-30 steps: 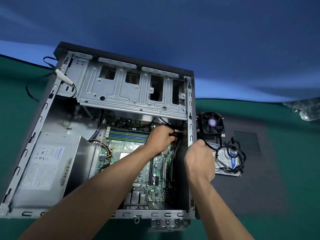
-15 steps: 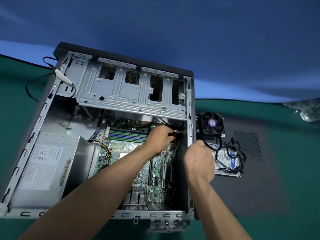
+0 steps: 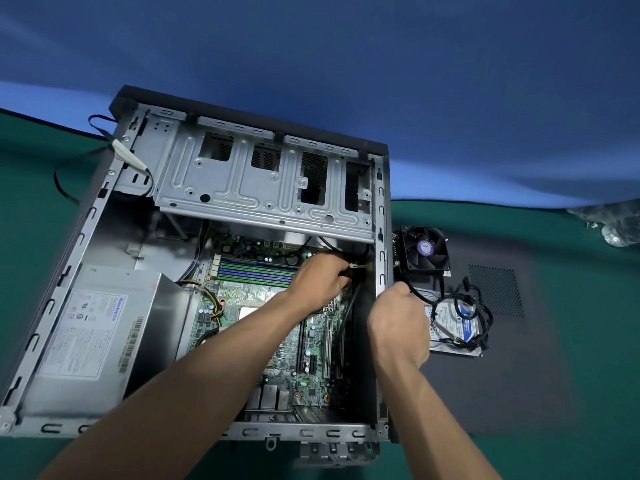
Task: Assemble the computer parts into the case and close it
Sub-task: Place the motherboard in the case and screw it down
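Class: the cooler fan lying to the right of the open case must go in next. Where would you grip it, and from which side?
Probably grip the cooler fan by two opposite outer edges of its square black frame, coming down from above. It lies flat with blades facing up, so fingers should stay off the blades. Approach from its right; the case wall crowds its left.

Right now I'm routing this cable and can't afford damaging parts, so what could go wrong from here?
The black cable gripped by your right hand runs over the case edge; pulling may chafe it. It also loops across the hard drive beside the fan, so a tug could drag both. Your left hand works tight above the motherboard.
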Demonstrator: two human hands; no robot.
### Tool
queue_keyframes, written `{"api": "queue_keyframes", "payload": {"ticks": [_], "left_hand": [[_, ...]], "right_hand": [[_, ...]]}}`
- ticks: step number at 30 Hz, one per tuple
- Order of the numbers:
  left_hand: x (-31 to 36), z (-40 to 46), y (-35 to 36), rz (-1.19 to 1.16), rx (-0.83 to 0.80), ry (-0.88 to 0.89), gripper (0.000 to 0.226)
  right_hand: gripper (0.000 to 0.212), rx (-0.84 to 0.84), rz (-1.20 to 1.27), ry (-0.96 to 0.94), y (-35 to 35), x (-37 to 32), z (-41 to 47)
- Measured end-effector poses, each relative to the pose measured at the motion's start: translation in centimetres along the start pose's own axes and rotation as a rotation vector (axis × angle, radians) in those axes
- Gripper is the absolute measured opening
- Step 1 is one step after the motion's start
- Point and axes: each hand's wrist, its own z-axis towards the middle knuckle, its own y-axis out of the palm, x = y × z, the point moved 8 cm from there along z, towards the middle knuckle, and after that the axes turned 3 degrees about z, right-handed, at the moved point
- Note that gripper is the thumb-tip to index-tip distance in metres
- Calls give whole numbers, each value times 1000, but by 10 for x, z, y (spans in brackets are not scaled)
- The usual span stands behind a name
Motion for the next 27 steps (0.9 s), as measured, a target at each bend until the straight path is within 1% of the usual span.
{"api": "queue_keyframes", "payload": {"ticks": [7,11,18,24,27], "left_hand": [[-3,1,2,-38,11,-35,13],[-8,1,2,-98,18,-63,13],[-12,1,3,-165,34,-99,21],[-10,3,8,-144,-21,-87,16],[-10,2,6,-158,-18,-98,18]], "right_hand": [[50,-8,5,0,0,-1,0],[49,-13,4,-5,0,-1,0],[48,-20,25,3,0,-1,-1],[49,-13,34,1,-1,-1,-2],[49,-14,37,-5,-1,-1,-3]]}}
